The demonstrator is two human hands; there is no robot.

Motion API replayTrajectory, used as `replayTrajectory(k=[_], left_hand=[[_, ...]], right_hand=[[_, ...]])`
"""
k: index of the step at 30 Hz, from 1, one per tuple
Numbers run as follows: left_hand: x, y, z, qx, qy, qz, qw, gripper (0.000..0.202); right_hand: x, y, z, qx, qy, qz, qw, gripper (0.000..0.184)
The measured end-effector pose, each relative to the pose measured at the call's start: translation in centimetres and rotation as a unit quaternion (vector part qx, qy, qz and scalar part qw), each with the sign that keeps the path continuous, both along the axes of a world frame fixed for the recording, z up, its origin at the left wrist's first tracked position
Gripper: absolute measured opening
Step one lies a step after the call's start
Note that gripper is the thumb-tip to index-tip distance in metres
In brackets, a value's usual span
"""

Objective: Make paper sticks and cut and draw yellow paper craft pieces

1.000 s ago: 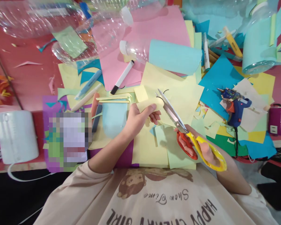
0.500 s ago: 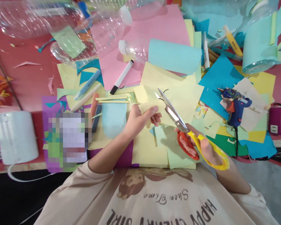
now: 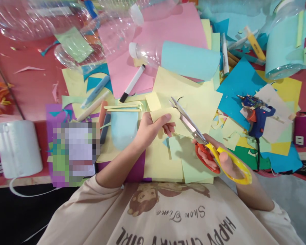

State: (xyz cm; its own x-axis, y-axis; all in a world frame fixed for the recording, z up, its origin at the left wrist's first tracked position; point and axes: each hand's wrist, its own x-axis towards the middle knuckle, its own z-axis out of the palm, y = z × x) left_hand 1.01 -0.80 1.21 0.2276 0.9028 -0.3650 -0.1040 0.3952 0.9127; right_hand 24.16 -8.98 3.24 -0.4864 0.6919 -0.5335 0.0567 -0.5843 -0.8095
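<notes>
The left hand (image 3: 151, 127) is closed in a pinch, with thumb above, and it has hold of a small pale yellow paper piece (image 3: 173, 119). The other fingers of this hand are curled below the paper. The right hand (image 3: 226, 162) is wrapped in the handles of large metal scissors with one red loop and one yellow loop (image 3: 199, 137); the thumb passes through the yellow loop, and fingers are in the red one. The two blades stand a little apart, pointing up and toward the left, and they are just beside the right end of the paper piece. If the blades touch the paper, I cannot tell. Near this end a short dark curved line is seen.

Both hands are above the tabletop (image 3: 20, 81), which is red and carries many coloured papers. Behind the blades lies a large pale yellow paper sheet (image 3: 199, 92), also with a dark curved line. Farther away, a clear plastic bottle wrapped in light blue paper (image 3: 190, 60) lies on its side, and near it a white marker with black cap (image 3: 132, 83) rests slantwise. To the left of the left hand there is a light blue paper piece with rounded lower edge (image 3: 124, 131). At the right side, well apart from the scissors, a dark blue glue gun (image 3: 261, 119) lies over papers
</notes>
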Motion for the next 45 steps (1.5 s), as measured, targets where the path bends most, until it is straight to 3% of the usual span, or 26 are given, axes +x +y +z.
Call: replayTrajectory(k=[5, 12, 21, 37, 45], left_hand=[[0.0, 0.1, 0.0, 0.006, 0.004, 0.007, 1.0, 0.028], [0.1, 0.2, 0.3, 0.007, 0.025, 0.009, 1.0, 0.028], [0.0, 0.3, 0.5, 0.026, 0.027, 0.014, 0.999, 0.028], [-0.2, 0.3, 0.2, 0.014, 0.023, 0.03, 0.999, 0.03], [-0.2, 0.5, 0.2, 0.007, 0.039, 0.037, 0.999, 0.031]], right_hand=[[-0.4, 0.3, 0.3, -0.011, 0.045, -0.035, 0.998, 0.079], [0.1, 0.1, -0.1, -0.007, 0.033, -0.025, 0.999, 0.082], [-0.6, 1.5, 3.1, 0.011, -0.04, 0.007, 0.999, 0.074], [-0.1, 1.0, 2.1, -0.008, -0.074, 0.012, 0.997, 0.089], [-0.2, 1.2, 2.5, -0.023, -0.082, 0.021, 0.996, 0.09]])
